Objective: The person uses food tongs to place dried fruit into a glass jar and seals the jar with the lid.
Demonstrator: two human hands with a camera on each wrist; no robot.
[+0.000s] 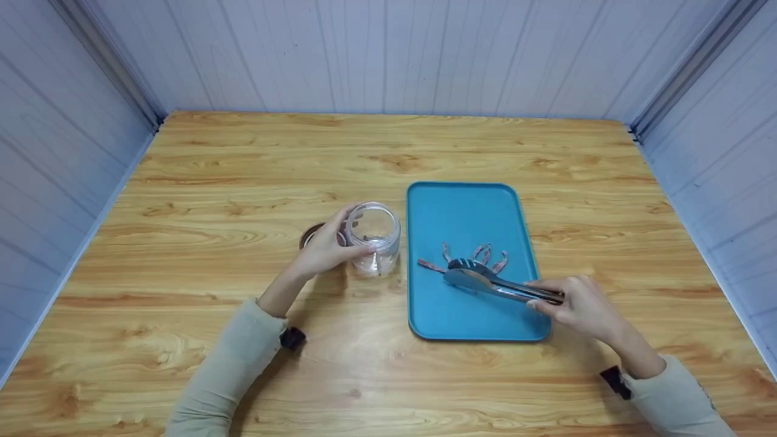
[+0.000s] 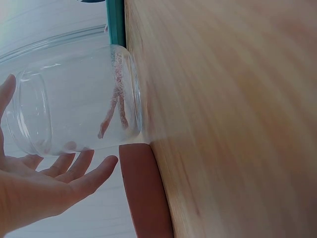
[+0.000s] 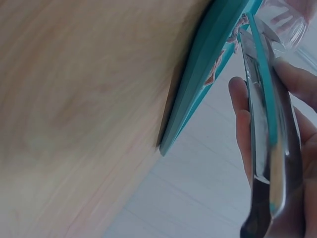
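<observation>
Wooden surface, light honey tone with pronounced grain and darker knots. Enclosed on three sides by pale grey-white panelled walls with vertical grooves. Metal corner strips at both rear corners. Lighting even and diffuse; shadows soft.

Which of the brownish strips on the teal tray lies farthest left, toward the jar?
The long straight brownish strip at the left of the cluster on the teal tray; it sticks out sideways past the metal tongs, while the others fan out behind them.
</observation>
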